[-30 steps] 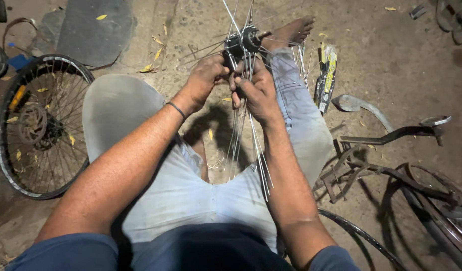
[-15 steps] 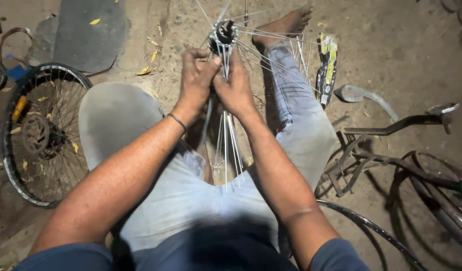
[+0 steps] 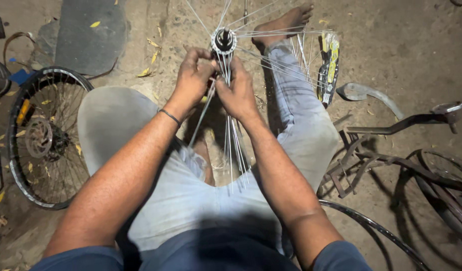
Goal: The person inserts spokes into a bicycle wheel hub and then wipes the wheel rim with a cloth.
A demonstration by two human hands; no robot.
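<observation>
A person sits on the dirt ground with legs apart, and both hands meet just below a wheel hub (image 3: 223,40) held up over the lap, toward the far middle of the scene. Thin metal spokes (image 3: 231,135) fan out from the hub, a long bundle hanging down toward the person and others pointing far and right over the right leg (image 3: 296,115).

The left hand (image 3: 191,80) is curled, its fingers pinched round a spoke or two just under the hub; a thin dark band (image 3: 169,117) sits on that wrist. The right hand (image 3: 237,93) is also closed, fingertips gripping spokes beside the left hand; how many it holds is hard to make out, since the wires bunch together there.

On the left lies a complete bicycle wheel (image 3: 42,138) with tyre, flat on the ground. A yellow and black packet (image 3: 329,68) lies far right beside the bare foot (image 3: 286,22). A curved metal mudguard (image 3: 366,95) lies just right of it, and a rusty bicycle frame (image 3: 391,160) sits on the right, near a bare rim (image 3: 376,228).
</observation>
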